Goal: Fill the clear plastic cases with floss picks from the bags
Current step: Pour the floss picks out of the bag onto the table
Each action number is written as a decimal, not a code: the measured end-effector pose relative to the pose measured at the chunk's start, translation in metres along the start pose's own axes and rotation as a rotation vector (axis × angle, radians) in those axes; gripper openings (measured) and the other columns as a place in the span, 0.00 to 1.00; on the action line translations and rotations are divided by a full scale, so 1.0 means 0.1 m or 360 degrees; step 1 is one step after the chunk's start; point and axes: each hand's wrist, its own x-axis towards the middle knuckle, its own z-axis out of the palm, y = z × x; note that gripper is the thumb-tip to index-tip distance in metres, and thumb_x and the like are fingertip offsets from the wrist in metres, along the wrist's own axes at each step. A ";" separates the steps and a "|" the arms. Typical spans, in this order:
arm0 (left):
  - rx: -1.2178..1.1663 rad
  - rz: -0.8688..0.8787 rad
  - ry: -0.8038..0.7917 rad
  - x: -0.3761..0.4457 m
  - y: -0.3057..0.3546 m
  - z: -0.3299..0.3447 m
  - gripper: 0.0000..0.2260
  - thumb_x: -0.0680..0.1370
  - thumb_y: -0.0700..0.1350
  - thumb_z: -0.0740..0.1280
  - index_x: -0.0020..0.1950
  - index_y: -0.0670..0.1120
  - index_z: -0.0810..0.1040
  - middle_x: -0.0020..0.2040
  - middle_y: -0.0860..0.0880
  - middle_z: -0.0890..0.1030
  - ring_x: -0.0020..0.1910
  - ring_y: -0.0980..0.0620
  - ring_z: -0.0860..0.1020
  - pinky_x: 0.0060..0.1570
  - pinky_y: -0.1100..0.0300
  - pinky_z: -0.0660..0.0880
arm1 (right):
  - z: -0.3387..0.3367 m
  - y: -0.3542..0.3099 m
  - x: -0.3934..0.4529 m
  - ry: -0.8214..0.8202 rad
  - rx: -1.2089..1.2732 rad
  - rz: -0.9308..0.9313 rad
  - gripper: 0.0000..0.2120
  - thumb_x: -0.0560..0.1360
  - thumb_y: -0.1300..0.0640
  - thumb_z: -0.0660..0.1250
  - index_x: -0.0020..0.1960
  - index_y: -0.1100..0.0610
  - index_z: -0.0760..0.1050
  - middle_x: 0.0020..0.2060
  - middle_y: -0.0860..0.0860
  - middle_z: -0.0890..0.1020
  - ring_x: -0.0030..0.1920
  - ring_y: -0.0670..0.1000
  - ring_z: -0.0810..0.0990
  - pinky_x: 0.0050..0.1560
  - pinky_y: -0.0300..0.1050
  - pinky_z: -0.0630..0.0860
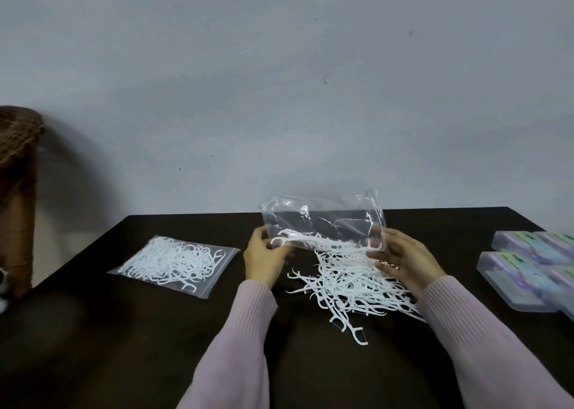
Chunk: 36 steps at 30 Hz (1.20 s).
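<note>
A clear plastic bag [323, 219] is held upside down above the dark table [124, 331], its open mouth facing down. My left hand [264, 256] pinches its lower left corner and my right hand [403, 256] grips its lower right corner. A few white floss picks still lie along the bag's mouth. Below it a loose heap of floss picks [348, 287] is spread on the table between my hands. A second, sealed bag of floss picks [174, 261] lies flat to the left. Several clear plastic cases [528, 265] with pastel inserts stand at the right edge.
A grey wall rises behind the table's far edge. A brown object wrapped in twine [17, 191] stands beyond the table's left corner. Pink sleeves cover both forearms. Bare dark tabletop stretches along the near side.
</note>
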 end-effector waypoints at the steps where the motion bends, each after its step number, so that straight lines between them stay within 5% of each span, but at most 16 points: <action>1: -0.0063 -0.0039 -0.0057 -0.01 0.00 0.00 0.22 0.73 0.35 0.71 0.65 0.42 0.70 0.45 0.48 0.79 0.39 0.51 0.80 0.44 0.58 0.79 | 0.00 0.00 0.00 0.0000 0.0016 0.0008 0.12 0.78 0.64 0.56 0.58 0.57 0.74 0.47 0.56 0.80 0.43 0.53 0.80 0.45 0.45 0.77; 6: -0.0260 -0.0050 -0.0179 0.00 0.01 -0.01 0.21 0.74 0.31 0.67 0.64 0.45 0.71 0.50 0.49 0.79 0.43 0.55 0.76 0.41 0.63 0.73 | 0.00 -0.02 0.01 -0.0039 0.0166 0.0132 0.15 0.77 0.70 0.53 0.57 0.61 0.74 0.47 0.58 0.80 0.44 0.56 0.80 0.38 0.44 0.82; 11: -0.0976 -0.0176 -0.0434 0.04 0.05 -0.08 0.25 0.73 0.25 0.59 0.68 0.42 0.68 0.50 0.46 0.79 0.41 0.53 0.75 0.42 0.60 0.75 | 0.01 -0.04 -0.01 -0.0128 0.0355 0.0262 0.11 0.76 0.70 0.56 0.53 0.62 0.75 0.46 0.59 0.79 0.44 0.54 0.79 0.33 0.40 0.81; 15: -0.1406 -0.0113 -0.0519 0.05 0.09 -0.11 0.26 0.67 0.31 0.65 0.64 0.43 0.71 0.52 0.45 0.79 0.52 0.49 0.79 0.56 0.56 0.75 | 0.05 -0.03 -0.02 -0.0225 0.0443 0.0367 0.13 0.76 0.71 0.57 0.57 0.65 0.74 0.49 0.61 0.77 0.45 0.57 0.79 0.33 0.41 0.81; 20: -0.1439 -0.0110 -0.0431 0.07 0.05 -0.08 0.21 0.69 0.37 0.68 0.60 0.45 0.71 0.50 0.47 0.81 0.51 0.53 0.80 0.52 0.61 0.75 | 0.08 -0.03 -0.05 -0.0308 0.0417 0.0429 0.15 0.72 0.74 0.59 0.55 0.63 0.75 0.47 0.63 0.80 0.39 0.58 0.84 0.31 0.41 0.81; 23: -0.1224 -0.0158 -0.0444 0.03 0.02 -0.02 0.19 0.66 0.40 0.70 0.56 0.46 0.74 0.50 0.49 0.82 0.50 0.55 0.79 0.49 0.60 0.73 | 0.09 -0.01 -0.04 -0.0346 0.0279 0.0388 0.18 0.72 0.75 0.60 0.56 0.60 0.74 0.48 0.60 0.80 0.41 0.56 0.83 0.34 0.40 0.81; 28: -0.1208 -0.0201 -0.0534 0.00 0.00 0.03 0.28 0.65 0.38 0.70 0.65 0.48 0.72 0.56 0.44 0.79 0.57 0.45 0.78 0.49 0.51 0.79 | 0.08 0.04 -0.02 -0.0388 -0.0015 0.0329 0.24 0.67 0.75 0.66 0.59 0.55 0.72 0.51 0.60 0.80 0.46 0.56 0.81 0.37 0.42 0.81; 32: -0.1308 -0.0250 -0.0632 -0.05 0.03 0.07 0.27 0.65 0.37 0.69 0.64 0.48 0.71 0.53 0.42 0.80 0.50 0.45 0.80 0.47 0.52 0.81 | 0.08 0.08 -0.02 -0.0369 -0.0447 0.0178 0.30 0.65 0.72 0.70 0.62 0.51 0.71 0.54 0.55 0.78 0.50 0.53 0.79 0.40 0.41 0.78; 36: -0.1199 -0.0240 -0.0705 -0.07 0.03 0.11 0.23 0.68 0.40 0.68 0.63 0.47 0.74 0.59 0.46 0.80 0.57 0.45 0.78 0.47 0.50 0.81 | 0.08 0.10 -0.04 -0.0251 -0.0971 -0.0080 0.25 0.66 0.66 0.73 0.59 0.49 0.72 0.57 0.53 0.77 0.57 0.54 0.75 0.57 0.53 0.75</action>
